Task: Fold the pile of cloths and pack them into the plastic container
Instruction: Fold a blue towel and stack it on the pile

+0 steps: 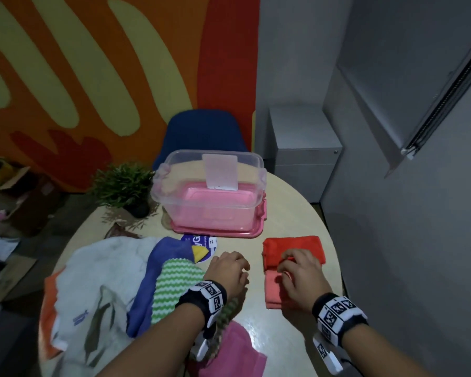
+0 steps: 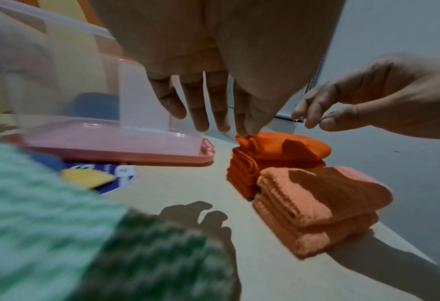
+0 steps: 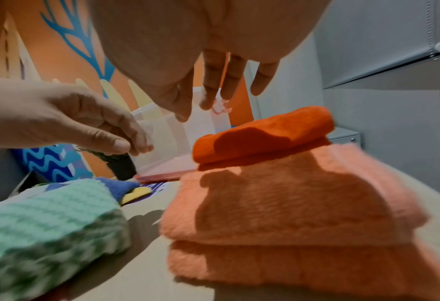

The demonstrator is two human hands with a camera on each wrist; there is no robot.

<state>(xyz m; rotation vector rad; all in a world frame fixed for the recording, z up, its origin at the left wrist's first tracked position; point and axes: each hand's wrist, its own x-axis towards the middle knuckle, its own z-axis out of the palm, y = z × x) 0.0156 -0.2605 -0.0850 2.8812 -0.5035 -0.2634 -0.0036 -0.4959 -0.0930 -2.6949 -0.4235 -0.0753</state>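
Round table (image 1: 297, 213) — clear plastic container (image 1: 174, 197), lidless, standing on its pink lid (image 1: 218, 232) at the far side. Folded red cloth (image 1: 294, 247) and folded salmon towel (image 1: 276, 291) at right, touching. Unfolded cloth pile (image 1: 114, 281) at left. Left hand (image 1: 229, 273) and right hand (image 1: 299, 273) hover empty — fingers loosely curled, gripping nothing.

container (image 1: 174, 170) - clear glossy plastic | lid (image 1: 218, 232) - pink plastic | folded towels (image 3: 291, 203) - fuzzy terry cloth | table (image 1: 278, 333) - smooth, slightly shiny
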